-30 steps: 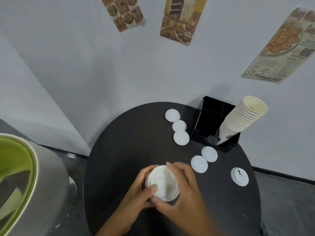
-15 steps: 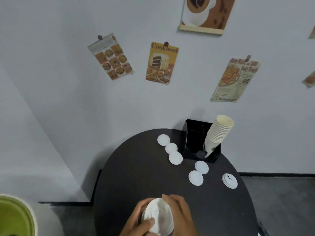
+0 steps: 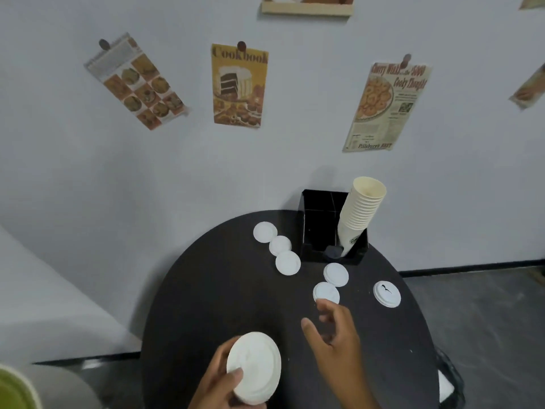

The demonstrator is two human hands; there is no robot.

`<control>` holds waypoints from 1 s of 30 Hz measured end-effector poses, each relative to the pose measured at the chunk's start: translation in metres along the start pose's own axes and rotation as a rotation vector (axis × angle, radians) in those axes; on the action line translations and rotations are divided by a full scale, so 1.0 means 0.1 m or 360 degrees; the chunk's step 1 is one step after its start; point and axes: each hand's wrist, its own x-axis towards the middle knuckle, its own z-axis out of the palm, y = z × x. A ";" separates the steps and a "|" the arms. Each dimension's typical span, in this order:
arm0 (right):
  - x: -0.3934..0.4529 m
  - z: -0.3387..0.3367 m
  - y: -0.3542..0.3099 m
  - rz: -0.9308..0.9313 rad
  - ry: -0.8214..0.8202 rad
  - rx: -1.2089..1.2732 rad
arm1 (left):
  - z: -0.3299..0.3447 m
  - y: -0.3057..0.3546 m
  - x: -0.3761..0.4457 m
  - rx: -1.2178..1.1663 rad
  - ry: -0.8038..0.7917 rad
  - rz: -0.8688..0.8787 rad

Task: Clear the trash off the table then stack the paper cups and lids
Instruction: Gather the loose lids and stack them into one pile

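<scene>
Table (image 3: pixel 224 305) round, black; holder (image 3: pixel 321 231) at back keeps cup stack (image 3: pixel 361 215) leaning. Left hand (image 3: pixel 218 382) grasps lid pile (image 3: pixel 253 368) for collecting. Right hand (image 3: pixel 336 340) loose, empty, reaching toward nearest lid (image 3: pixel 326 293).

Single head view, above the table (image 3: pixel 224 290), facing forward-down, hands close

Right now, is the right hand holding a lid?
No, the right hand reaches open toward a loose lid without gripping it.

Both hands, the left hand (image 3: pixel 219 379) and right hand (image 3: pixel 336 335), are bare, with no sleeves, rings or watch showing.
</scene>
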 end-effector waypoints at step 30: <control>2.15 1.86 1.28 0.0499 0.0365 -0.0780 | -1.32 0.67 2.70 -0.0018 -0.0321 -0.0189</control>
